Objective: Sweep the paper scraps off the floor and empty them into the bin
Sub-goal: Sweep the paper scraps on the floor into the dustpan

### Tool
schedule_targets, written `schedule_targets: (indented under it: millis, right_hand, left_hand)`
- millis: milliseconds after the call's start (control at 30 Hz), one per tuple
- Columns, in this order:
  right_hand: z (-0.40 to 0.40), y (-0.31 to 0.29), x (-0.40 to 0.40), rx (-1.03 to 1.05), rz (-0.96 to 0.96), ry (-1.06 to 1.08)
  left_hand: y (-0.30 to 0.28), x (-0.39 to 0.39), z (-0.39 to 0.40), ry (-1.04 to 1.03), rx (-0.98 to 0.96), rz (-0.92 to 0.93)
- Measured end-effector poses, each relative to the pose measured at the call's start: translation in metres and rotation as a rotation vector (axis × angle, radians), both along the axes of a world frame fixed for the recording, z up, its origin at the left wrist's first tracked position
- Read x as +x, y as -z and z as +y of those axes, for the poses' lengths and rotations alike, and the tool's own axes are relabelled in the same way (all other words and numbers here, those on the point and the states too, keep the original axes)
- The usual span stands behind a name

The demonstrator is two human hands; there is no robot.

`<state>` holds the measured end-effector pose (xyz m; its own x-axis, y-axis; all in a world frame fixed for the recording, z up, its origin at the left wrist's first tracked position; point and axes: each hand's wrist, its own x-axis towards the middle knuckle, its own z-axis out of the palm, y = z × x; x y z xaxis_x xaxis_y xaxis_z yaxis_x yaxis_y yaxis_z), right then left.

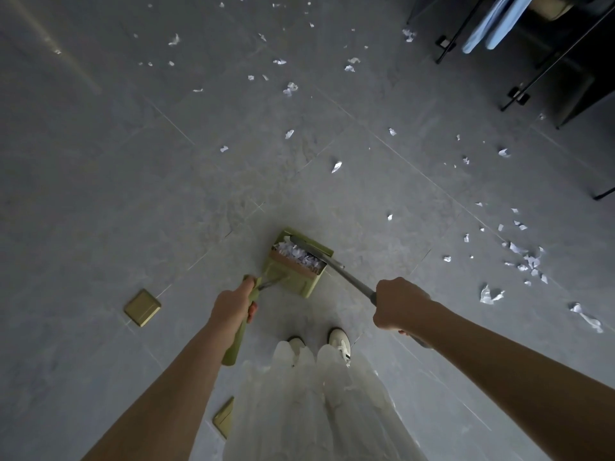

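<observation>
White paper scraps (301, 254), featherlight and easily scattered, fill a green dustpan (293, 264) on the floor, its handle gripped by the left hand (233, 304) while the right hand (397, 304) clasps the broom (336, 264) shaft.

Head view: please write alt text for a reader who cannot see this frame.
Seen from above, a person's left hand grips a green dustpan already holding paper scraps, while the right hand grips a grey broom handle whose head reaches into the pan. Many white scraps still lie across the grey tiled floor; no bin is visible.
</observation>
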<state>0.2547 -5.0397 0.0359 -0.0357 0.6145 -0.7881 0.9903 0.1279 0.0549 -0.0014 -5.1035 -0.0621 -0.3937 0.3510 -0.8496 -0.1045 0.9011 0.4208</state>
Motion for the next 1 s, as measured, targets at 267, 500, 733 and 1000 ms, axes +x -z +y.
schedule_targets:
  millis: [267, 500, 733, 1000]
  right_hand:
    - [0.023, -0.011, -0.013, 0.106, 0.01, -0.017]
    - [0.041, -0.017, -0.017, 0.157, 0.026, -0.03]
    - [0.068, -0.019, -0.017, 0.109, 0.141, 0.132]
    - [0.12, -0.007, -0.017, 0.096, 0.231, 0.313]
  left_hand:
    - [-0.005, 0.001, 0.02, -0.11, 0.073, -0.083]
    - [-0.006, 0.001, 0.038, -0.17, 0.097, -0.106]
    - [-0.003, -0.002, 0.058, -0.152, 0.09, -0.062]
    - [0.001, -0.005, 0.095, -0.199, 0.092, -0.041]
